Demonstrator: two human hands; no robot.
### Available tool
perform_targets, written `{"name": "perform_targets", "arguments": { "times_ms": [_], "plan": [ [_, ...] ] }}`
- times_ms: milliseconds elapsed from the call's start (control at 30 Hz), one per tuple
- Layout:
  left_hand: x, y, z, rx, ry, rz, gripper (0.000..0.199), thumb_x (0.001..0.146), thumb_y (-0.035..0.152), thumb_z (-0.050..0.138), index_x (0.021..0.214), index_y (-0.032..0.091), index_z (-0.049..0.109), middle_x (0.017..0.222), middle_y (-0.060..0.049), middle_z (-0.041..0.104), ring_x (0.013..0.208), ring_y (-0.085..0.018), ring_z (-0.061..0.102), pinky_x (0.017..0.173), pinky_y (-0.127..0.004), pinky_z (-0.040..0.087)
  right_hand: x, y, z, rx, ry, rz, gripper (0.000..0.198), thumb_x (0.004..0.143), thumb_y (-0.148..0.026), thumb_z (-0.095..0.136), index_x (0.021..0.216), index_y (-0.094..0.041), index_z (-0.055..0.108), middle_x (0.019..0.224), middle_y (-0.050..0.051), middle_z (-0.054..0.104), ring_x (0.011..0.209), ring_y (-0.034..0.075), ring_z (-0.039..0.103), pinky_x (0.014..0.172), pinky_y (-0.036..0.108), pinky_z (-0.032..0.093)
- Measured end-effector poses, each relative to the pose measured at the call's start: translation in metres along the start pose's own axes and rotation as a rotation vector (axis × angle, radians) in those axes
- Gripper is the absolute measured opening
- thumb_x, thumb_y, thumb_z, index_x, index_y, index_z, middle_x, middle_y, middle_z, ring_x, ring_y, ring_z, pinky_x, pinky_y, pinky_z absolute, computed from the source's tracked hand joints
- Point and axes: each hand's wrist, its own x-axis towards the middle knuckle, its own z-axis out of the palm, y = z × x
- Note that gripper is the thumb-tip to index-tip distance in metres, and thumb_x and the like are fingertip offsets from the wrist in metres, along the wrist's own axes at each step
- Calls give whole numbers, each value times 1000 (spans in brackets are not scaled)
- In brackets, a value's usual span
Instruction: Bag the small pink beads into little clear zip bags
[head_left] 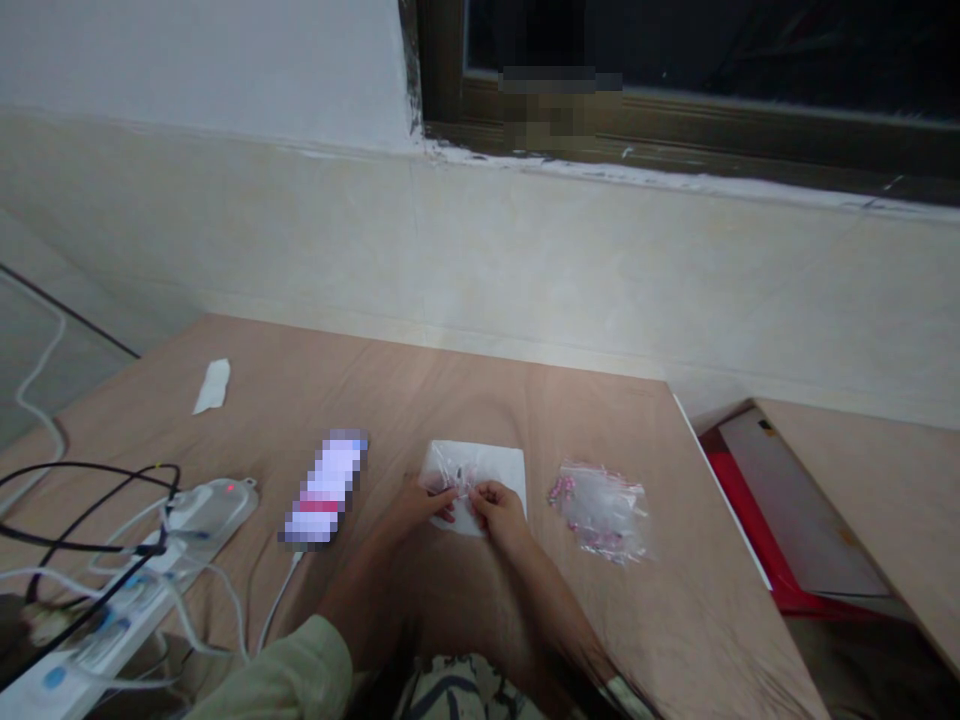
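Observation:
A small clear plastic bag (448, 462) lies over a white sheet (504, 462) in the middle of the table, with a small dark bit showing in it. My left hand (421, 503) pinches the bag from the left side. From the right, my right hand (501, 512) has thumb and forefinger pressed together at the bag's near edge. The fingertips of both hands are close to each other above the sheet. Right of my right hand rests another clear bag (606, 508) with small pink pieces, apart from the hands.
A phone (324, 490) with a lit screen and a charging cable lies to the left. Farther left are a white power strip (202, 520) and tangled cables. A paper scrap (213, 386) lies near the back. A red item (739, 530) sits beyond the table's right edge.

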Motion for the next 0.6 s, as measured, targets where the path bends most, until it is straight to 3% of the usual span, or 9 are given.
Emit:
{"name": "perform_targets", "arguments": {
  "times_ms": [333,600],
  "plan": [
    [3,8,2,69,124,97,35,66,46,52,47,17,47,32,7,37,30,-7,37,33,-20,29,1,5,-1,3,-15,-51,29,60,-44,54,58,-17,45,42,-7,42,35,5,33,35,19,24],
    [10,9,3,114,97,219,26,66,41,53,57,17,48,35,9,39,30,-5,36,33,-16,29,4,10,-1,-19,8,-47,29,63,-45,51,62,-17,46,45,-7,45,34,5,33,35,19,23]
  ]
}}
